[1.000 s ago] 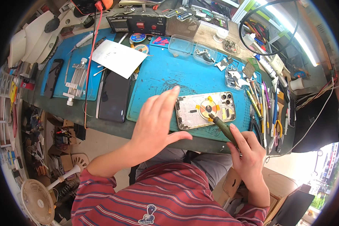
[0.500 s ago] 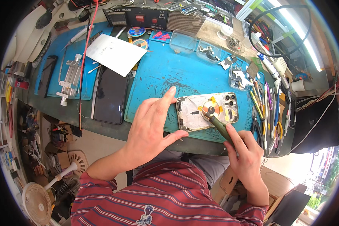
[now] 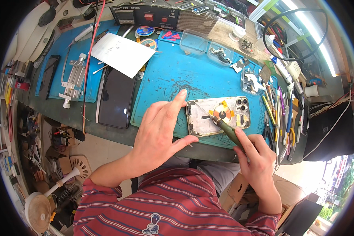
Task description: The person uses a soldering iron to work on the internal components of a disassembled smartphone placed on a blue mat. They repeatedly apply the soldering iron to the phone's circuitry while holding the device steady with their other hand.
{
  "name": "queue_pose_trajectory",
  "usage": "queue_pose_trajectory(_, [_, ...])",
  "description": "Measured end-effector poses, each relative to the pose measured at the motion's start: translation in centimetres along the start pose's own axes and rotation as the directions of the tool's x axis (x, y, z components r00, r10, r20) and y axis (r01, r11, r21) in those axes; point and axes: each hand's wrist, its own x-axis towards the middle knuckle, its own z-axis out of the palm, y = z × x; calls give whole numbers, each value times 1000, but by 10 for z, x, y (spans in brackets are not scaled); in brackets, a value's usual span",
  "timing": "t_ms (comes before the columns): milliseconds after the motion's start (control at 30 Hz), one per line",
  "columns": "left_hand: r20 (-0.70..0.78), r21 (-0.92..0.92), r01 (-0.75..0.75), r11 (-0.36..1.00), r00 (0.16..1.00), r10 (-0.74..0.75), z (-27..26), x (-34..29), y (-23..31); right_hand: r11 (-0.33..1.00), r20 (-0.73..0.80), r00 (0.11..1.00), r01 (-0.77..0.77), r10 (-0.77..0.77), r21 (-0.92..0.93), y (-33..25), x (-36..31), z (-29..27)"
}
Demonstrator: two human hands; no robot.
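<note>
Right hand, lower right of centre, gripped a green-handled tool between thumb and fingers; handle slanted up and leftward, its metal tip over the phone housing. Contact between tip and surface could not be told. Left hand, near frame centre, was spread wide and held nothing, thumb well apart from the index finger; it stood just beside the housing's left edge, touch there uncertain.

Housing lay right of centre on a blue work mat, with triple camera lenses at its upper right corner and a round copper-coloured coil between those and the tool tip. Left of centre: a dark-screened phone, lying flat, its top end overlapped by white paper. Metal clamp fixture at mid-left. Upper centre: two clear plastic boxes, side by side, the right one holding small parts. Slim hand tools lined the right side.
</note>
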Motion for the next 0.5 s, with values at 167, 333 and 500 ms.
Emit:
queue_pose_trajectory(167, [-3,-1,-7,1000,1000,7,0,0,0,999,1,1000,31,-31,14,-1,4,4])
queue_pose_trajectory(333, [-43,5,-47,999,998,47,1,2,1,998,9,998,64,-64,21,1,3,3])
queue_pose_trajectory(500, [-46,6,-41,999,998,41,1,3,2,999,-17,999,49,-49,3,3,3,5])
